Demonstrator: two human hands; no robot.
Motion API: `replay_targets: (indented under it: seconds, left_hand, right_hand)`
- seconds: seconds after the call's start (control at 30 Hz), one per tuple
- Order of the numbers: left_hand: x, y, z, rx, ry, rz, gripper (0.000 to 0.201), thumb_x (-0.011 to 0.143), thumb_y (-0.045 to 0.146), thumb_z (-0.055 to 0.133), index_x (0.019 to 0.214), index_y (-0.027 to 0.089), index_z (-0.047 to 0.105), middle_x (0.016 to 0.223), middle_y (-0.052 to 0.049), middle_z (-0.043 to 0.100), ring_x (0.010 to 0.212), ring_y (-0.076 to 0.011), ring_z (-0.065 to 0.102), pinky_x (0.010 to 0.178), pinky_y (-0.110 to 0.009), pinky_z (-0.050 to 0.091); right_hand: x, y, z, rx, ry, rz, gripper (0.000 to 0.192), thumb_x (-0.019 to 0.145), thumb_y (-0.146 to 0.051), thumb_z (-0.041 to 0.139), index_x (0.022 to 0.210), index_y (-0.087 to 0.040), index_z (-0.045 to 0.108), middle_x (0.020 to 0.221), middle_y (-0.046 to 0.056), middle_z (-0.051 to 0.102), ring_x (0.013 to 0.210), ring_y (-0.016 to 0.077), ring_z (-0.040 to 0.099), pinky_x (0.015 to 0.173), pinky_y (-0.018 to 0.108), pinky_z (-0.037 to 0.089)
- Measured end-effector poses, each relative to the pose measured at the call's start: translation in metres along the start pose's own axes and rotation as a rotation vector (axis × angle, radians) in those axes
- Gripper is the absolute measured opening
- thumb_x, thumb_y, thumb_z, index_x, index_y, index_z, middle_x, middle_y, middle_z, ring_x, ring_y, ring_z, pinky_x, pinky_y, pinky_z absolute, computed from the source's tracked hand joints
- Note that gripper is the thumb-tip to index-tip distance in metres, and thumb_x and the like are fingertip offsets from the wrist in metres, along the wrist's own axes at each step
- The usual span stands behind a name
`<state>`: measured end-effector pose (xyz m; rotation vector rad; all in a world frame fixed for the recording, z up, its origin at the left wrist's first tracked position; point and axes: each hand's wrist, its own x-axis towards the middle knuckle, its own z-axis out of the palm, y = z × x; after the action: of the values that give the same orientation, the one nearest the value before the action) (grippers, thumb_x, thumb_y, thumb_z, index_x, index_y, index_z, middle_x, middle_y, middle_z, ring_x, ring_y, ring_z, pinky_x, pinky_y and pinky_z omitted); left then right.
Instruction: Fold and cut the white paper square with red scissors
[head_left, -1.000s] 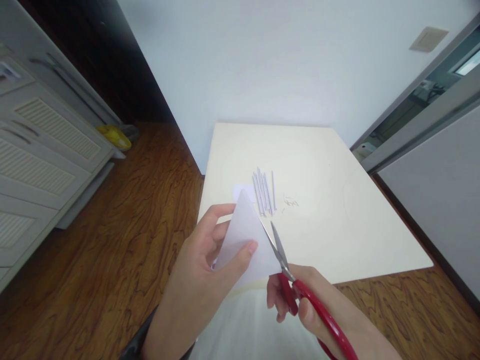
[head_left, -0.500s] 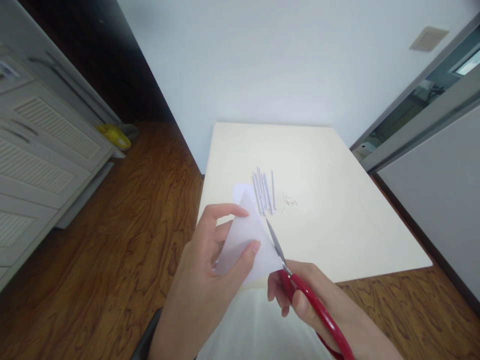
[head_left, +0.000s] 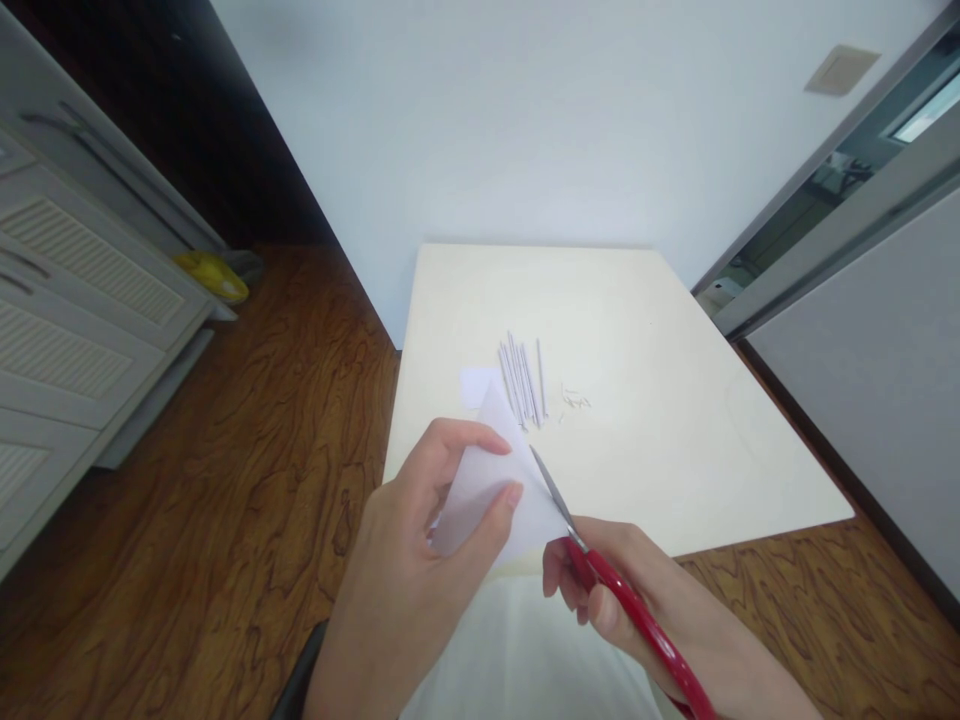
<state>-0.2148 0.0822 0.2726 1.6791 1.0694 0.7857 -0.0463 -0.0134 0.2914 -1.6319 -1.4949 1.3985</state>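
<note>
With the left hand (head_left: 420,545) pinching the folded paper (head_left: 491,480) above the near edge of the bench (head_left: 675,420) and the right hand (head_left: 630,600) gripping the red scissors (head_left: 600,575) along its right edge, I'd keep the paper taut and the blades close to that edge.

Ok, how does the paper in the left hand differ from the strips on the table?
The folded paper is a broad triangle; the strips are thin and long. The paper is one piece held up off the table, pinched in the left hand, with the scissors in the right hand at its edge; the strips lie loose, several side by side, touched by nothing. Both look plain white.
</note>
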Motion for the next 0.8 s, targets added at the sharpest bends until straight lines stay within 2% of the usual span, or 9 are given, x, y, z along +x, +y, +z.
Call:
replay_targets:
  seconds: [0.27,0.4,0.53,0.7,0.8]
  left_hand:
    - [0.001,0.004,0.003,-0.021,0.049,-0.007,0.017,0.080,0.025,0.062,0.093,0.028,0.053,0.084,0.003,0.067,0.068,-0.0173,0.066,0.047,-0.022,0.047]
    - [0.000,0.002,0.002,-0.007,0.017,-0.020,0.015,0.082,0.026,0.061,0.094,0.029,0.051,0.079,0.004,0.065,0.058,-0.0143,0.062,0.043,-0.022,0.045]
    - [-0.001,0.001,0.001,-0.002,0.017,-0.023,0.014,0.083,0.028,0.060,0.093,0.029,0.051,0.079,0.004,0.064,0.058,-0.0138,0.061,0.044,-0.022,0.045]
    - [-0.002,0.001,0.002,-0.021,0.029,-0.025,0.013,0.084,0.028,0.060,0.093,0.029,0.050,0.076,0.005,0.061,0.055,-0.0124,0.058,0.043,-0.021,0.043]
    - [-0.001,0.001,0.003,-0.029,0.019,-0.037,0.014,0.084,0.028,0.060,0.094,0.030,0.050,0.075,0.006,0.060,0.055,-0.0117,0.056,0.042,-0.020,0.042]
  right_hand:
    - [-0.005,0.013,0.003,0.051,0.038,0.012,0.049,0.091,-0.062,0.034,0.094,-0.019,0.058,0.085,0.005,0.060,0.076,0.0172,0.055,0.067,0.027,0.045]
    - [-0.005,0.015,0.005,0.083,0.044,0.023,0.049,0.091,-0.061,0.033,0.092,-0.018,0.057,0.084,0.005,0.060,0.074,0.0170,0.053,0.066,0.027,0.044]
    - [-0.003,0.016,0.007,0.132,0.068,0.028,0.045,0.093,-0.058,0.035,0.092,-0.018,0.057,0.086,0.006,0.061,0.074,0.0167,0.053,0.065,0.027,0.044]
    - [0.001,0.017,0.007,0.168,0.046,0.011,0.048,0.091,-0.060,0.035,0.083,-0.017,0.056,0.080,0.004,0.057,0.067,0.0141,0.047,0.061,0.026,0.042]
    - [0.001,0.017,0.008,0.221,0.024,0.038,0.050,0.091,-0.062,0.035,0.087,-0.016,0.055,0.081,0.004,0.055,0.062,0.0122,0.045,0.059,0.026,0.040]
